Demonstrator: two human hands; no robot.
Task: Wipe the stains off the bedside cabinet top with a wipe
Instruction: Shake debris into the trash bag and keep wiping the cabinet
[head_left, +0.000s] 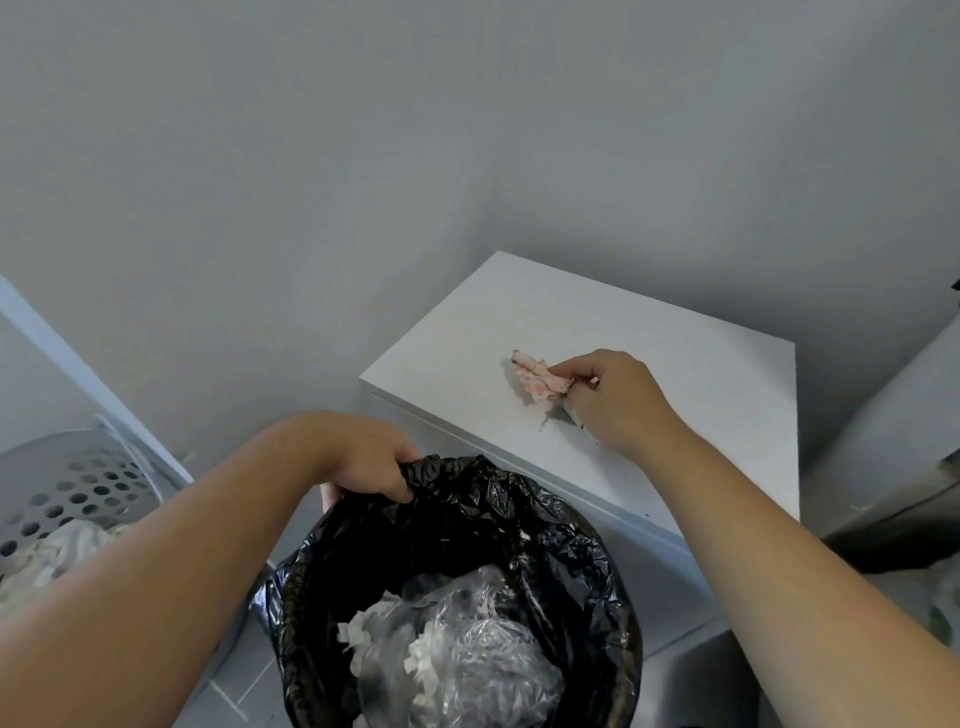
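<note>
The white bedside cabinet top (675, 332) fills the right middle of the view. My right hand (618, 400) rests on it and pinches a crumpled wipe (537, 378) stained pink, which lies on the surface to the hand's left. A small grey smudge (556, 415) shows just below the wipe, beside my fingers. My left hand (363, 457) grips the rim of a bin lined with a black bag (545, 519), held up against the cabinet's front left edge. Crumpled white tissue and clear plastic (467, 649) lie inside the bin.
A grey perforated basket (78, 488) with white cloth in it stands at the left. A white panel (62, 364) slants behind it. Grey walls meet in a corner behind the cabinet. A grey object (893, 457) stands to the cabinet's right.
</note>
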